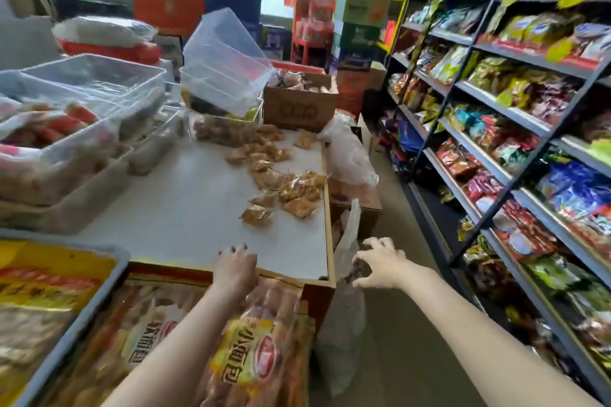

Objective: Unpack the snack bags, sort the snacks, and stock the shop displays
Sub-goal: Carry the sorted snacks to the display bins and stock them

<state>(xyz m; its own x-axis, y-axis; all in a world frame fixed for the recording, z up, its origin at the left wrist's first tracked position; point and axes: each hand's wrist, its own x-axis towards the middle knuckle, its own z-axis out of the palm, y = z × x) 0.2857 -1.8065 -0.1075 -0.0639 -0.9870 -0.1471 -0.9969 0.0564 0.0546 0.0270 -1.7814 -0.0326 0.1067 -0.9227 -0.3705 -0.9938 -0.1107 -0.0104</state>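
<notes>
One tall shelving unit of packaged snacks fills the right side, five or more tiers showing. One white worktop lies ahead, with several clear plastic bins stacked at its left and far end, too overlapped to count. One cardboard box stands at the far right corner. Roughly twenty small wrapped snacks lie scattered along the worktop's right half, well ahead of both hands. Two large bread packs lie in the near carton. The left hand rests on the carton edge, fingers curled down. The right hand, beyond the worktop's corner, pinches the dark top of a clear plastic bag.
</notes>
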